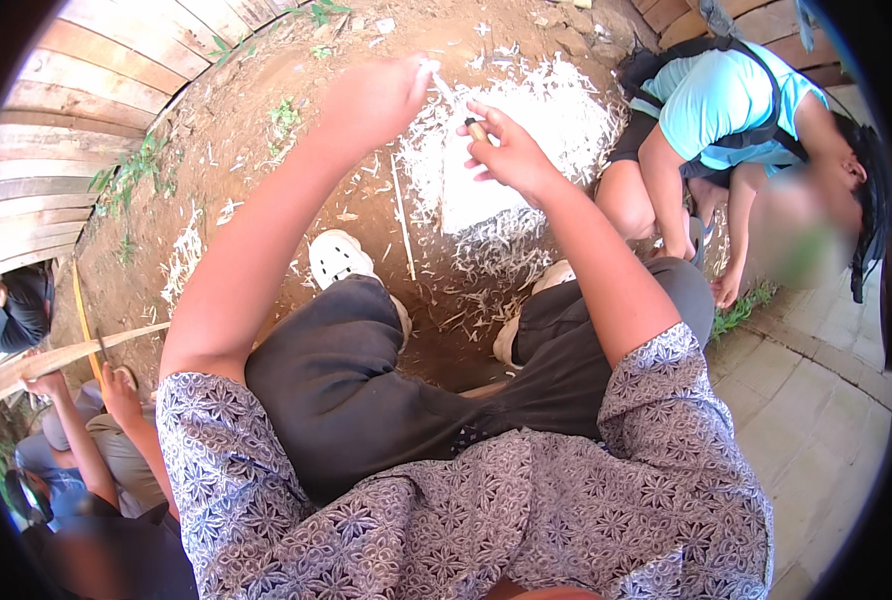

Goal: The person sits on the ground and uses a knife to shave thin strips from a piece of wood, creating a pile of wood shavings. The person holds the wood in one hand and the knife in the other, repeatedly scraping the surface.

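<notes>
My right hand [506, 150] is closed around the light wooden handle [478, 131] of a knife with a dark collar. A pale, narrow length runs from the collar up toward my left hand; bright light blurs where the blade ends. My left hand [406, 90] is closed, its fingertips pinched at the pale tip just beyond the knife. What it grips is too small and washed out to name. Both hands are held above a heap of white curly shavings [556, 120]. A flat white sheet or board [471, 205] shows under the heap's near edge.
A thin pale stick [403, 215] lies on the brown soil between my shoes. At right crouches a person in a light blue shirt [721, 100]. People at lower left handle a long wooden strip [76, 352]. Plank walls [86, 130] edge the left; paving [806, 420] lies right.
</notes>
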The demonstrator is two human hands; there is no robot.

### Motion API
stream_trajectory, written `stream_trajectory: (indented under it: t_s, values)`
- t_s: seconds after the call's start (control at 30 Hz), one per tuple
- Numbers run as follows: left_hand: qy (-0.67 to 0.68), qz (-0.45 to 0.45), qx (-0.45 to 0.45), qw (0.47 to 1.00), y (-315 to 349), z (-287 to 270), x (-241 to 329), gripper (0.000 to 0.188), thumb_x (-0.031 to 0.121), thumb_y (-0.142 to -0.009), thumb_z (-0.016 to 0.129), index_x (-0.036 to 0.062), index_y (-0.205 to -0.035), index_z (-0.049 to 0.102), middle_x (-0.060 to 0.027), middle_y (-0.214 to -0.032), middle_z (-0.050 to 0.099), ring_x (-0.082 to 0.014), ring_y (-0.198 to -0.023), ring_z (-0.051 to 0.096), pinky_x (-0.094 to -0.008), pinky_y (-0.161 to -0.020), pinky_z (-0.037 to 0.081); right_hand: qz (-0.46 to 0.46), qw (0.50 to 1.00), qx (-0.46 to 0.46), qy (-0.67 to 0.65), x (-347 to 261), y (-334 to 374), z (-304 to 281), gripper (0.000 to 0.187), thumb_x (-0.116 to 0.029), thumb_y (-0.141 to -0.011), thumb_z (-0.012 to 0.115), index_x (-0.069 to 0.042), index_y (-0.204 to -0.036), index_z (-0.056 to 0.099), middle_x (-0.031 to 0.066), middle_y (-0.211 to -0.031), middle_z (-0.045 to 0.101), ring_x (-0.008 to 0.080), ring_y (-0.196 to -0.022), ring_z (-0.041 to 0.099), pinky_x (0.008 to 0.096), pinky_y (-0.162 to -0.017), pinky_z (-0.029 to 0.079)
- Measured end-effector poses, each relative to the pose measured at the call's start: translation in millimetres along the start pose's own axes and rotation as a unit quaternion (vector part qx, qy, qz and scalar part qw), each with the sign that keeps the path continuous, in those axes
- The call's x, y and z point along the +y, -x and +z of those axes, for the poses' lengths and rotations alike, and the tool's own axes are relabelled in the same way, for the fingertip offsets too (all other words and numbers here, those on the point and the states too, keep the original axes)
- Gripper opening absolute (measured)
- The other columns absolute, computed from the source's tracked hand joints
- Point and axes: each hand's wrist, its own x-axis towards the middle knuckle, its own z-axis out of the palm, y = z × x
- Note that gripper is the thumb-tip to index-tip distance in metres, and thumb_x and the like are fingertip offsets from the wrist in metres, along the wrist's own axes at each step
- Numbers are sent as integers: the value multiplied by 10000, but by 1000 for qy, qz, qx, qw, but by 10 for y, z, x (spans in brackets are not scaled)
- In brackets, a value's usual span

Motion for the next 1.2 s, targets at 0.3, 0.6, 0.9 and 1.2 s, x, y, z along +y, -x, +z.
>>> stream_trajectory:
  t_s: [0.3,0.6,0.9,1.2]
  values:
    - [11,63,28,998,73,35,91,294,339,-1062,466,129,-1090,670,-179,-904,727,-391,-836,706,-517,-716,558,-43,988,92,118,-141,416,205,416,-158,-1032,573,11,-1401,477,172,-975,707,188,-638,713,327,-608,591]
    - [-10,85,31,996,89,97,98,309,349,-1064,478,116,-1057,681,-164,-850,731,-371,-796,717,-508,-664,558,-19,975,102,196,-90,492,253,383,-222,-1068,507,-94,-1426,467,177,-865,714,299,-804,720,419,-762,551]
    - [-2,83,70,994,41,41,18,342,362,-1065,485,102,-1014,702,-173,-835,729,-386,-775,712,-517,-657,565,-76,964,128,219,293,320,295,365,-188,-1057,517,-118,-1415,503,237,-912,706,360,-785,700,438,-763,531]
    - [5,47,63,997,-19,125,-15,381,369,-1085,446,68,-1025,671,-198,-823,706,-401,-775,692,-528,-679,545,-63,981,132,130,361,305,251,366,-202,-1026,581,-106,-1379,568,122,-799,667,175,-672,596,347,-696,503]
